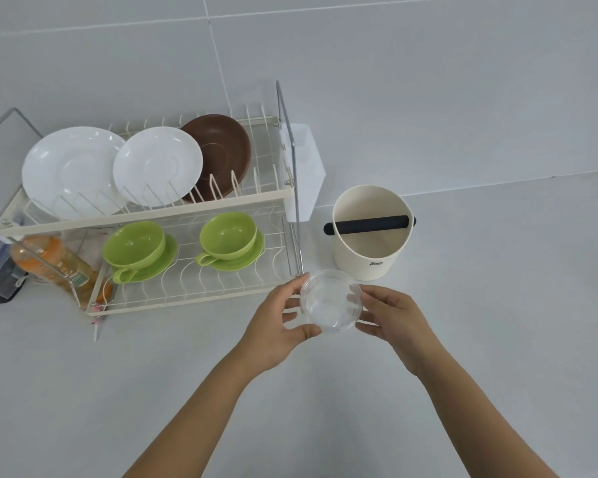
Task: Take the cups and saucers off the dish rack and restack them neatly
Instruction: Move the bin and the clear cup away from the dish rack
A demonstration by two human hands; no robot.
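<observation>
1. Clear glass is what both hands are gripping: a small transparent cup [331, 301] is being held just above the counter [152, 391], in front of the dish rack's right end.
2. Left hand [277, 326] is curling round the cup's left side, thumb under its near rim and fingertips at its far edge; right hand [390, 322] is pinching the cup's right side with its fingers curled, so each grip is clamped on the cup.
3. Two-tier wire dish rack [194, 298] is standing on the counter to the left of the hands.
4. On its lower tier a left green cup [133, 244] is sitting on a left green saucer [163, 263], and a right green cup [227, 236] is sitting on a right green saucer [252, 257], both handles pointing toward the front.
5. On the upper tier a large white saucer [69, 170], a smaller white saucer [156, 165] and a brown saucer [221, 150] are leaning upright in the slots, overlapping from left to right.
6. Just beside the rack's right end a cream tub [368, 250] with a black bar [370, 225] across its mouth is standing on the counter.
7. Behind the rack's left end an orange bottle [45, 263] is lying.
</observation>
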